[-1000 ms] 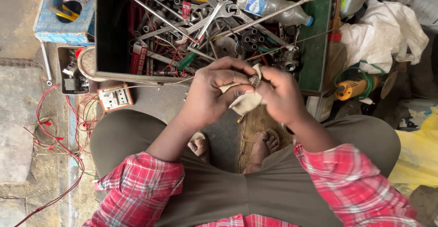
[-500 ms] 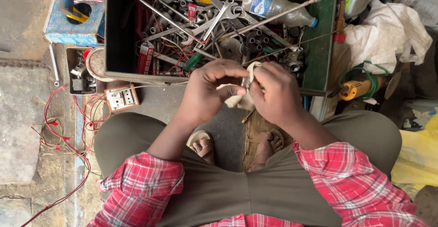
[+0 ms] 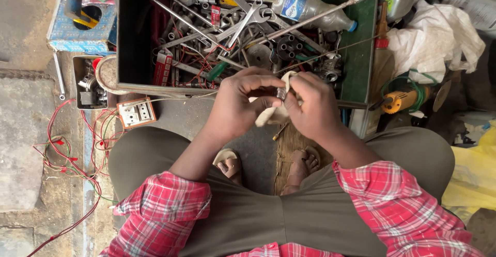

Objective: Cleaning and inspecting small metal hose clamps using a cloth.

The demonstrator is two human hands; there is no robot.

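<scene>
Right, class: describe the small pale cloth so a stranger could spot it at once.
Start at the big open toolbox full of spanners and metal parts. Just in front of its near edge, the left hand and right hand meet. The cloth is the soft cream scrap pinched between them, unlike the hard grey metal around it.

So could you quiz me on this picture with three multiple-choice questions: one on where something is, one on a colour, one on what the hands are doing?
1. Where does the clear plastic bottle with the blue cap lie?
A. in the green metal toolbox
B. on the person's lap
C. on the yellow sheet

2. What colour is the checked shirt?
A. blue
B. red
C. green

3. What are the left hand and right hand doing?
A. resting on the knees
B. pinching a small metal part in a pale cloth
C. lifting a spanner

Answers: A, it lies among the tools; B, both sleeves are red plaid; B, both hands meet around the cloth.
</scene>
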